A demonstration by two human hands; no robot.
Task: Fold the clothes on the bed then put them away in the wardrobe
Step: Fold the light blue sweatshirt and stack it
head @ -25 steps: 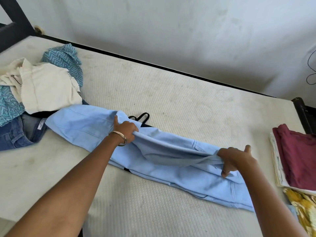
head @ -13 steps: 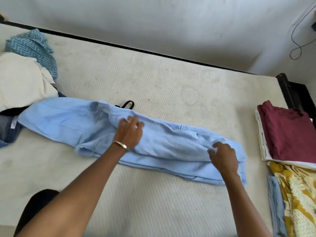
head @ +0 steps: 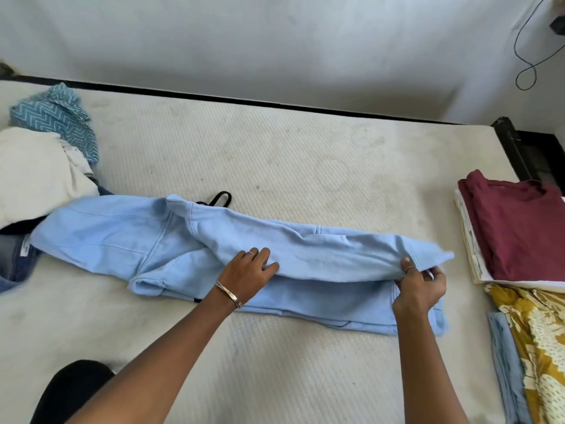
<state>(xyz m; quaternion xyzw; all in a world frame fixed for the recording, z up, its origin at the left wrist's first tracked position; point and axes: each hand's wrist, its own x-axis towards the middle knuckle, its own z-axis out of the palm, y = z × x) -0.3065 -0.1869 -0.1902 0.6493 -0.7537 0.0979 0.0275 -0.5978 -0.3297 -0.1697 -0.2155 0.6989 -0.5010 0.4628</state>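
A light blue garment (head: 171, 240) lies stretched left to right across the white mattress (head: 290, 166), its upper layer folded over lengthwise. My left hand (head: 249, 272) rests flat on the middle of it, fingers spread, a bangle on the wrist. My right hand (head: 420, 284) pinches the upper layer's right end and holds it a little above the lower layer. A black strap (head: 218, 198) pokes out from behind the garment.
Unfolded clothes are heaped at the left: a cream piece (head: 36, 172), a teal zigzag piece (head: 58, 117), jeans (head: 13, 258). Folded piles sit at the right: maroon (head: 519, 228), yellow floral (head: 541, 338), pale blue (head: 504, 371). A black bed frame (head: 516, 148) borders the mattress.
Both hands brought the garment's lifted edge over and down. My left hand let go and now lies flat on it. My right hand shifted to the right end and pinches it.
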